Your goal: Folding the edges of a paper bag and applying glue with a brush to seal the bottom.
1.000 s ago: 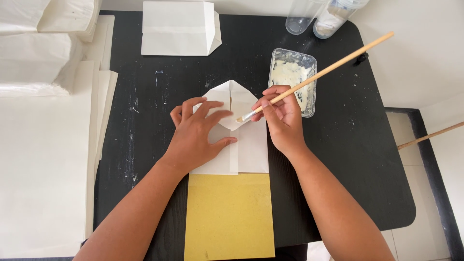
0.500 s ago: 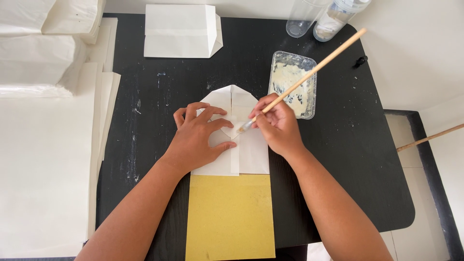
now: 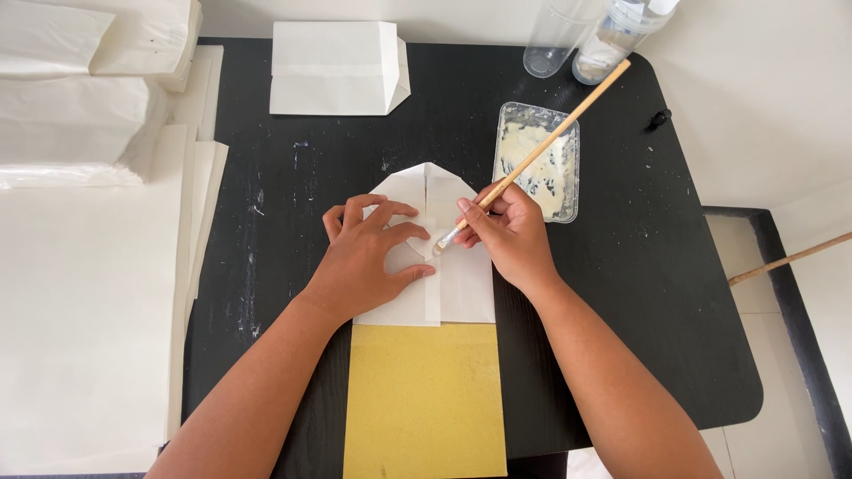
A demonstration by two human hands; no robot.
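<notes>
A folded white paper bag lies flat on the black table, its top end folded to a point. My left hand presses flat on its left half, fingers spread. My right hand grips a wooden-handled brush; the bristle tip touches the paper at the centre fold, just right of my left fingertips. A yellow board lies under the bag's near end.
A clear tray of white paste sits right of the bag. A finished white bag lies at the back. Two clear bottles stand at the far edge. Stacks of white paper fill the left side.
The brush tip has slid toward me along the bag's centre fold, and the handle has swung more upright. My left hand stays pressed on the paper.
</notes>
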